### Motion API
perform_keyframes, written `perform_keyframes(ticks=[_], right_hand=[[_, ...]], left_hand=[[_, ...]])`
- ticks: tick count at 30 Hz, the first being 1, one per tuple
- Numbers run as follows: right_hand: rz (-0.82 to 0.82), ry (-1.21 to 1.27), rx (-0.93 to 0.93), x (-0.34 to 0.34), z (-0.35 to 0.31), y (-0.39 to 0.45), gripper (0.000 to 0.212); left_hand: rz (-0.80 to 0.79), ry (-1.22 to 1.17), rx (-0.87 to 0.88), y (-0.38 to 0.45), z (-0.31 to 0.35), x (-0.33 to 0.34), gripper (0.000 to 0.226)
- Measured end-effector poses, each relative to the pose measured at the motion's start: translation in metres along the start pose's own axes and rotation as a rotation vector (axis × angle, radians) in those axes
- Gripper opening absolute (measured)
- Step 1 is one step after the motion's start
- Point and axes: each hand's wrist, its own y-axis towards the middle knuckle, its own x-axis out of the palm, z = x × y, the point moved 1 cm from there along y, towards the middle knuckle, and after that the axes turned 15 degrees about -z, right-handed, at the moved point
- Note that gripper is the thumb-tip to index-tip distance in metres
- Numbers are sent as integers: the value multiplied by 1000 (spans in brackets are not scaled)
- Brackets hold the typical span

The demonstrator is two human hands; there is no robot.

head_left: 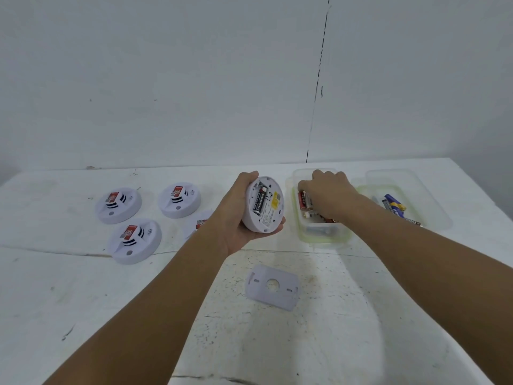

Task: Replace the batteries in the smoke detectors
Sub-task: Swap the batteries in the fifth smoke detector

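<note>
My left hand grips a round white smoke detector, held up above the table with its back facing me. One black battery sits in its open compartment. My right hand reaches down into a clear plastic box of red batteries, with its fingers curled among them; whether it holds one is hidden. The detector's white mounting plate lies flat on the table below my hands.
Several more white smoke detectors lie face up at the left, such as a far one, a near one and one further right; another is half hidden behind my left wrist. A second clear box at the right holds blue and grey batteries.
</note>
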Motion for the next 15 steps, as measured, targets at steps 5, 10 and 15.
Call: perform_keyframes(ticks=[5,10,15], right_hand=[[0,-33,44,0,-1,0,38],[84,48,40,-2,2,-8,51],[321,217,11,-8,7,-20,43]], left_hand=[[-11,3,6,-3,1,-1,41],[-12,12,4,-5,0,1,45],[-7,-1,16,-8,-2,1,42]])
